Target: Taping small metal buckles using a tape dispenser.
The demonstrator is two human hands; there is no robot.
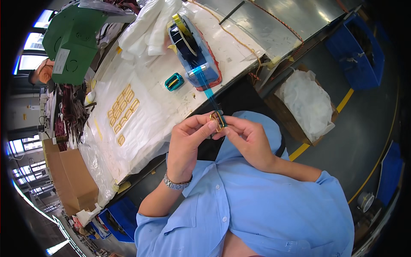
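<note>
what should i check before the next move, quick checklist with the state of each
1. Held buckle steadied by both hands: ok, in the fingers of the left hand and right hand.
2. Tape strip free of the dispenser: not ok, it runs from there toward the hands.
3. Film smooth on the held buckle: cannot tell, fingers cover much of it.
4. Dispenser upright on the table: ok.
5. Teal piece clear of the dispenser: ok, it lies apart, beside it.
6. Loose gold buckles laid out: ok, on the plastic sheet.
</note>
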